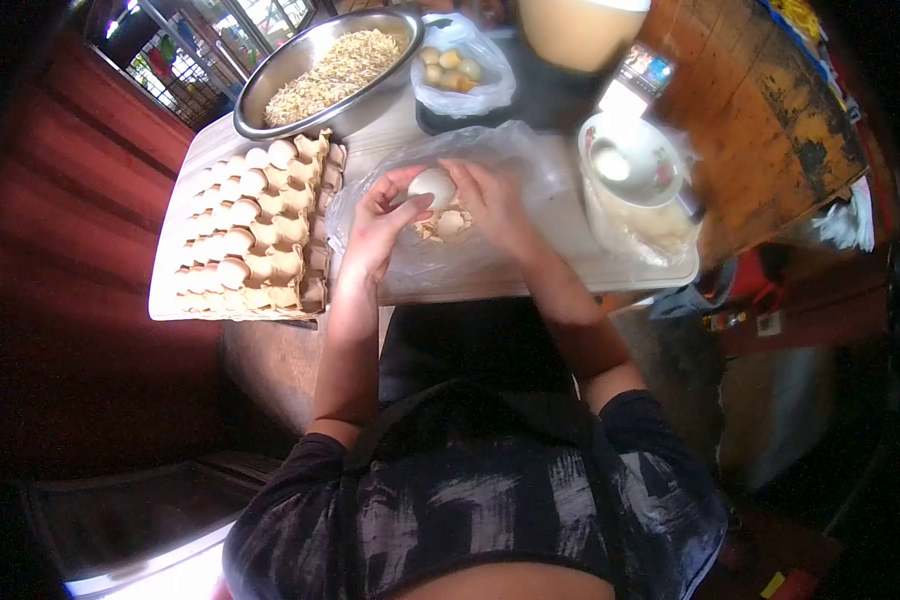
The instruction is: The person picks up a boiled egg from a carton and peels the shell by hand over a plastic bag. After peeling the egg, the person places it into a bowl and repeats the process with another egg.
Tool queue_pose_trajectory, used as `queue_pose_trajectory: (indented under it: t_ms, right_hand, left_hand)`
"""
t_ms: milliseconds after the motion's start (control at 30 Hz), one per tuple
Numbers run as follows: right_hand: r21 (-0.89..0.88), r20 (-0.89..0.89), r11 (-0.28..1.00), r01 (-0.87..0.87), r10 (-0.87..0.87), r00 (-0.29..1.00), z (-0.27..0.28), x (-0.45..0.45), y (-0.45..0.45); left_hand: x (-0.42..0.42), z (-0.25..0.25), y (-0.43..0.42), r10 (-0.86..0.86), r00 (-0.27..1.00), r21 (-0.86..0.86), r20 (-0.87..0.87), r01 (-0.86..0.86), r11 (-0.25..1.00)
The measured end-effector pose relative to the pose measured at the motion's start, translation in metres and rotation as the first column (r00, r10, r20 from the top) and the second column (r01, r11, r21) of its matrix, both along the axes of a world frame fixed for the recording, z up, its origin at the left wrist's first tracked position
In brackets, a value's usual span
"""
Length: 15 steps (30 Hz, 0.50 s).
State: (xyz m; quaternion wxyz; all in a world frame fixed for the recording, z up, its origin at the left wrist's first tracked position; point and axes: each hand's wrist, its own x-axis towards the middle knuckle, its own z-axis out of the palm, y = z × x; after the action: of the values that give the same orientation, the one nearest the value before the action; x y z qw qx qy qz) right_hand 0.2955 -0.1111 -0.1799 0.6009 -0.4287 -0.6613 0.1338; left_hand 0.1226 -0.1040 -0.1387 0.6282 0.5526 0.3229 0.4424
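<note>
Pale table (576, 258) across the middle of the frame. Clear plastic (530, 165) spread over its centre, crumpled, under the hands. Stacked egg trays (288, 231) at left, tan, rows of eggs (242, 213) in the top one, right-hand cups bare. Big steel bowl (370, 113), upper left, part-filled with loose, pale, flaky stuff, can't tell what. Tan tub with white rim, upper right of centre (573, 38), cut off by top edge. Plastic bag (485, 38), top centre, with several yellowish and grey-green round items inside. White bowl (662, 172), right of centre, whitish round thing in it, bagged pale stuff just below. Left hand (375, 213), centre: thumb and fingers curled around an egg. Right hand (490, 200), centre: fingers bent, tips at the egg's right side. Lit phone-like device (642, 75), upper right. Held egg (431, 187), whitish, centre, between both hands. Shell bits (452, 223), smallest, on the plastic just below it.
</note>
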Motion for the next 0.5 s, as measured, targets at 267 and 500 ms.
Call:
queue_pose_trajectory:
  t_ms: [267, 500]
  right_hand:
    - [-0.052, 0.013, 0.994, -0.100, 0.101, 0.995, 0.0086, 0.0000, -0.0032]
    - [-0.008, 0.021, 0.995, -0.101, 0.101, 0.995, 0.0065, -0.0008, -0.0039]
  left_hand:
    - [0.0082, -0.0016, 0.0021, 0.044, 0.999, -0.010, -0.023, -0.044, 0.999]
    - [0.0080, -0.0004, 0.0024, 0.027, 0.999, -0.021, -0.022, -0.028, 0.999]
